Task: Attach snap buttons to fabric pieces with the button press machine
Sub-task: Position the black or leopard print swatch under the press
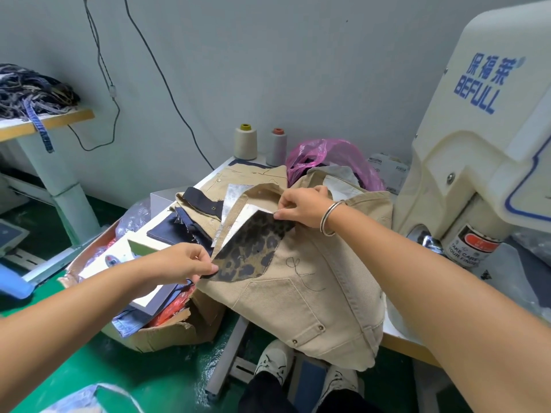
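A leopard-print fabric piece lies on top of a pile of beige fabric pieces on the table left of the cream button press machine. My left hand pinches the leopard piece at its lower left corner. My right hand, with a silver bangle at the wrist, pinches its upper right corner. Dark navy and white fabric pieces lie spread behind the leopard one. Metal snaps show on the beige pieces near the hanging front edge.
Two thread cones and a pink plastic bag stand at the table's back. A torn cardboard box of cloth sits on the green floor at left. Another table with dark scraps is far left. My feet are below.
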Available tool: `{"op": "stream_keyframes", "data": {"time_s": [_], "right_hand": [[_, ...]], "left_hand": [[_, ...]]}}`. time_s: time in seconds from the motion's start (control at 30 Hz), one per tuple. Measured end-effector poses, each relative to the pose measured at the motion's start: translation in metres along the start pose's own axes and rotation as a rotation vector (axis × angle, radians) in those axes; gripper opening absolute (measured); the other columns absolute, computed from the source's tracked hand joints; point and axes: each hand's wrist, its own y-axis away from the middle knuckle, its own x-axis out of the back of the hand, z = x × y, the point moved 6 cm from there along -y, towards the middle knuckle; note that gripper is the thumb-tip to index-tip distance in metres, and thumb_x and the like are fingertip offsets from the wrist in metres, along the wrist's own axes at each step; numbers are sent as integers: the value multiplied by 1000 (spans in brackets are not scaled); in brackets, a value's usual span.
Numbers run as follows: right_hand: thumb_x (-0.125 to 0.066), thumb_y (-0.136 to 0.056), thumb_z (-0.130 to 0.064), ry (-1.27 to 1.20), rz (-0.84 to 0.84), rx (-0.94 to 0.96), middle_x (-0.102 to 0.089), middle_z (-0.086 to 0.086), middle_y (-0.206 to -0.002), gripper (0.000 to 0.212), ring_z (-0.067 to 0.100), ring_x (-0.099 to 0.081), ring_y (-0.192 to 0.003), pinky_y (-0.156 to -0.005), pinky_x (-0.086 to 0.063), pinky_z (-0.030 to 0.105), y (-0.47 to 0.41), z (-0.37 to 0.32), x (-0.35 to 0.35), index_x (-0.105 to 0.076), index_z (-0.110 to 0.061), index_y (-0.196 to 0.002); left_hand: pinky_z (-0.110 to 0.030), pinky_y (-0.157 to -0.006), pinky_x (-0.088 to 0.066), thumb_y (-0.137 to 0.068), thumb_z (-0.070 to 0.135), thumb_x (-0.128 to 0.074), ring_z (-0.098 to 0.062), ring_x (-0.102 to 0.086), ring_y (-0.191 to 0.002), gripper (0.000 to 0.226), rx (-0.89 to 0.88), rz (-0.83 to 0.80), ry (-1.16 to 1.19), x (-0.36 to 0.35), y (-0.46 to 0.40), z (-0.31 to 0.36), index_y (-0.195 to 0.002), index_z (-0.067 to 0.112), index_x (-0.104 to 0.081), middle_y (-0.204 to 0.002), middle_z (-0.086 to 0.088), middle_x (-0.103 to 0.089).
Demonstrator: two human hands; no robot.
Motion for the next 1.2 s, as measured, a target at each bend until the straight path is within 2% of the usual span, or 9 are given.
{"op": "stream_keyframes", "data": {"time_s": [0.23, 0.37, 0.47, 0.57, 0.63, 0.77, 1.03, 1.1, 1.2], "right_hand": [[-57, -81, -61, 196, -93, 89, -51, -13, -89, 35, 11, -37, -99, -99, -15, 43, 2, 0, -9, -58, -28, -94], [-60, -82, -54, 354, -167, 87, -40, -8, -67, 40, 16, -38, -83, -90, -23, 41, 1, 8, -10, -42, -22, -66], [-59, -84, -51, 286, -210, 78, -39, -8, -60, 42, 17, -41, -72, -82, -24, 38, -2, 4, 1, -40, -23, -60], [-61, -84, -48, 142, -213, 97, -48, -18, -72, 15, 12, -47, -82, -83, -24, 36, -5, -2, 11, -52, -37, -81], [-61, -84, -48, 46, -204, 121, -48, -21, -80, 15, 4, -45, -84, -86, -20, 34, -3, -5, 9, -51, -46, -95], [-59, -88, -44, 27, -66, 153, -49, -24, -74, 7, -2, -41, -79, -91, -20, 34, -3, -10, 1, -54, -43, -84], [-50, -94, -45, 56, 22, 140, -46, -21, -71, 15, 1, -42, -72, -92, -24, 36, -17, -23, -7, -55, -33, -101], [-47, -91, -56, 43, -50, 65, -51, -20, -80, 31, 7, -46, -86, -93, -23, 37, -15, -11, -6, -59, -33, -109], [-43, -90, -61, 141, -182, 25, -52, -10, -73, 39, 13, -46, -86, -92, -22, 39, -7, 3, -6, -60, -27, -81]], "left_hand": [[-14, -53, -36, -87, 35, -65, 4, -46, -48, 23, 1, -40, -53, 0, 3, -8, -68, 23, -67, -58, 16, -60], [-14, -52, -34, -84, 37, -68, 4, -45, -45, 30, -4, -45, -29, 1, 2, -9, -56, 26, -64, -54, 15, -58], [-13, -50, -35, -81, 38, -70, 2, -45, -46, 30, 16, -63, 12, 1, 4, -9, -53, 28, -65, -55, 15, -59], [-17, -56, -36, -82, 37, -70, -3, -46, -57, 28, 27, -67, 37, 0, 4, -10, -55, 29, -67, -58, 16, -61], [-22, -64, -39, -82, 35, -69, -8, -53, -71, 26, 31, -79, 56, -2, 4, -10, -57, 29, -69, -65, 16, -66], [-27, -74, -41, -80, 34, -71, -13, -58, -91, 20, 35, -95, 96, -6, 6, -8, -61, 27, -71, -78, 13, -71], [-14, -54, -36, -81, 38, -69, 7, -48, -48, 31, 24, -109, 57, -6, 8, -6, -53, 28, -65, -61, 15, -60], [-15, -58, -38, -82, 37, -70, -1, -51, -60, 24, 36, -108, 49, -5, 8, -10, -60, 25, -70, -71, 7, -62], [-20, -68, -41, -82, 36, -70, -14, -51, -81, 19, 60, -144, 38, -6, 11, -14, -73, 19, -73, -88, -6, -62]]}}
